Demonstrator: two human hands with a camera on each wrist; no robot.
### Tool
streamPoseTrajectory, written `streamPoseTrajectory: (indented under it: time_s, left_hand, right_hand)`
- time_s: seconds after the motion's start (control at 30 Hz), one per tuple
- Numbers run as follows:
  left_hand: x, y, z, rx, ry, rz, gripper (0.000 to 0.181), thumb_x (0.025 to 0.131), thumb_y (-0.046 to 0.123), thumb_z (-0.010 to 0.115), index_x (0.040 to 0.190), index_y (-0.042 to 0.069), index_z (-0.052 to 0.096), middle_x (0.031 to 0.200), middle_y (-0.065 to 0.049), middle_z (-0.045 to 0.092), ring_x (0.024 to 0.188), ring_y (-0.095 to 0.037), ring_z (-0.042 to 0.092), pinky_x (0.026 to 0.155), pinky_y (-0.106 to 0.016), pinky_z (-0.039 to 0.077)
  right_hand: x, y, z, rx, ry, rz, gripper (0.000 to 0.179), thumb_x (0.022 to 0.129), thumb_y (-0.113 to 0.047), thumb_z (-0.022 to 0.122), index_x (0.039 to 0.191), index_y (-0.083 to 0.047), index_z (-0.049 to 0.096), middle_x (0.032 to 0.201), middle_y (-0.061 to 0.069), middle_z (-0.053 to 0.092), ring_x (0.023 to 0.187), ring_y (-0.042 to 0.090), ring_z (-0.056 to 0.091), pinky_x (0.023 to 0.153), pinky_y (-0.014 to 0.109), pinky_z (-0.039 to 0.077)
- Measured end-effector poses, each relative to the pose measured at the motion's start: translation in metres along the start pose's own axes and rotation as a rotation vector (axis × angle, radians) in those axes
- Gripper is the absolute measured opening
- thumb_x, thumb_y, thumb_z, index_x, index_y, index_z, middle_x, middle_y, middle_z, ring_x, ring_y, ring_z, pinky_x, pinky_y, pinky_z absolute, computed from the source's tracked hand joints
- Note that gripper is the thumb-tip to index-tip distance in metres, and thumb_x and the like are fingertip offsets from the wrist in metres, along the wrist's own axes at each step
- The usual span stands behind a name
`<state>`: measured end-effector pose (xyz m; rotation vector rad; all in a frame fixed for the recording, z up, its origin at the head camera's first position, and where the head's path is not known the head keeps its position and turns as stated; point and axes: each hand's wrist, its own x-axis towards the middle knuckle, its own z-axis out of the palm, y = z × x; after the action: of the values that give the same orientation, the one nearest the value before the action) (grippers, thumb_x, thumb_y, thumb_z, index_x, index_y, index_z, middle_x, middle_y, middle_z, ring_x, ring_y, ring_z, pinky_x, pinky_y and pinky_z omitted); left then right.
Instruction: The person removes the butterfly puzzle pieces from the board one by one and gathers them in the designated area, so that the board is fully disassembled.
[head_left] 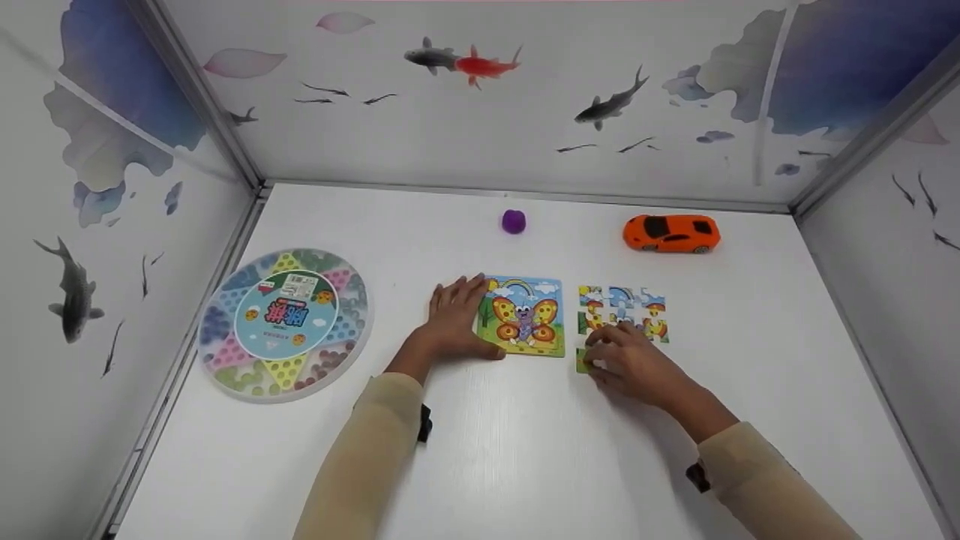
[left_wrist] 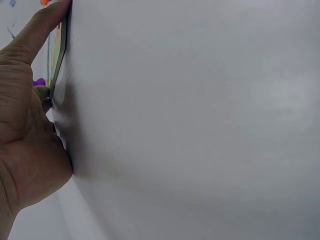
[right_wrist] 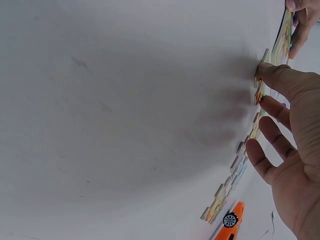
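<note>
A square puzzle board with a butterfly picture lies flat on the table. My left hand holds it at its left side, thumb at the near edge and fingers toward the far corner. In the left wrist view the thumb touches the board's edge. To the right, a matching group of jigsaw pieces lies with small gaps. My right hand is over its near side, with thumb and forefinger at a green puzzle piece at the near left. These fingertips partly hide the piece; the other fingers are spread above the table.
A round checkers-type game box lies at the left. A purple object sits near the back wall, and an orange toy car stands at the back right. Walls with painted fish enclose the white table at the back and sides.
</note>
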<state>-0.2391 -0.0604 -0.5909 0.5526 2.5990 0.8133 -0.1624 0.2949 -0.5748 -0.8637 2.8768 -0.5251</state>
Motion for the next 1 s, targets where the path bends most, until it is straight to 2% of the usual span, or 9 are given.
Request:
streamPoseTrajectory:
  time_s: [0.23, 0.43, 0.6, 0.8, 0.9, 1.0]
  left_hand:
    - [0.003, -0.003, 0.002, 0.005, -0.014, -0.001, 0.133, 0.079, 0.056, 0.093, 0.18, 0.018, 0.015, 0.189, 0.001, 0.006, 0.175, -0.031, -0.002, 0.14, -0.058, -0.013]
    - [0.008, -0.006, 0.005, 0.031, -0.02, 0.0, 0.135, 0.079, 0.06, 0.092, 0.18, 0.018, 0.013, 0.189, 0.0, 0.006, 0.175, -0.032, -0.001, 0.139, -0.058, -0.013]
    - [0.004, -0.004, 0.001, 0.022, -0.005, 0.016, 0.132, 0.08, 0.058, 0.093, 0.179, 0.015, 0.017, 0.189, -0.003, 0.01, 0.175, -0.034, 0.001, 0.14, -0.06, -0.01]
    - [0.0, -0.003, 0.001, 0.022, 0.002, 0.007, 0.131, 0.08, 0.057, 0.093, 0.18, 0.017, 0.016, 0.189, -0.001, 0.009, 0.175, -0.032, 0.0, 0.14, -0.059, -0.011]
    - [0.0, -0.002, 0.001, 0.014, 0.003, 0.01, 0.131, 0.08, 0.057, 0.093, 0.18, 0.017, 0.016, 0.189, 0.0, 0.009, 0.175, -0.032, 0.0, 0.14, -0.058, -0.011]
    - [0.001, -0.002, 0.0, 0.026, 0.005, 0.007, 0.132, 0.08, 0.058, 0.093, 0.18, 0.018, 0.016, 0.189, 0.0, 0.009, 0.175, -0.032, 0.0, 0.14, -0.058, -0.011]
  right_hand:
    - [-0.002, 0.0, 0.001, -0.014, 0.006, -0.009, 0.02, 0.097, -0.019, 0.088, 0.116, -0.021, 0.086, 0.132, 0.003, 0.072, 0.124, 0.027, 0.058, 0.107, 0.053, 0.057]
    - [-0.001, -0.003, -0.001, -0.017, 0.001, 0.003, 0.015, 0.097, -0.021, 0.088, 0.112, -0.023, 0.087, 0.13, 0.001, 0.071, 0.121, 0.024, 0.056, 0.105, 0.051, 0.057]
    - [0.001, -0.005, -0.003, -0.009, 0.004, 0.018, 0.011, 0.098, -0.028, 0.086, 0.108, -0.024, 0.088, 0.127, 0.001, 0.07, 0.118, 0.022, 0.054, 0.101, 0.048, 0.056]
    - [0.011, -0.012, -0.003, 0.001, 0.049, 0.05, 0.011, 0.096, -0.033, 0.088, 0.103, -0.024, 0.086, 0.12, -0.002, 0.067, 0.114, 0.02, 0.056, 0.099, 0.048, 0.057]
    - [0.019, -0.016, -0.003, 0.004, 0.082, 0.072, 0.016, 0.095, -0.033, 0.088, 0.105, -0.021, 0.085, 0.118, -0.002, 0.066, 0.111, 0.021, 0.058, 0.095, 0.048, 0.057]
    - [0.03, -0.021, -0.002, -0.001, 0.095, 0.079, 0.021, 0.097, -0.034, 0.087, 0.11, -0.017, 0.085, 0.119, 0.0, 0.067, 0.114, 0.023, 0.06, 0.097, 0.049, 0.058]
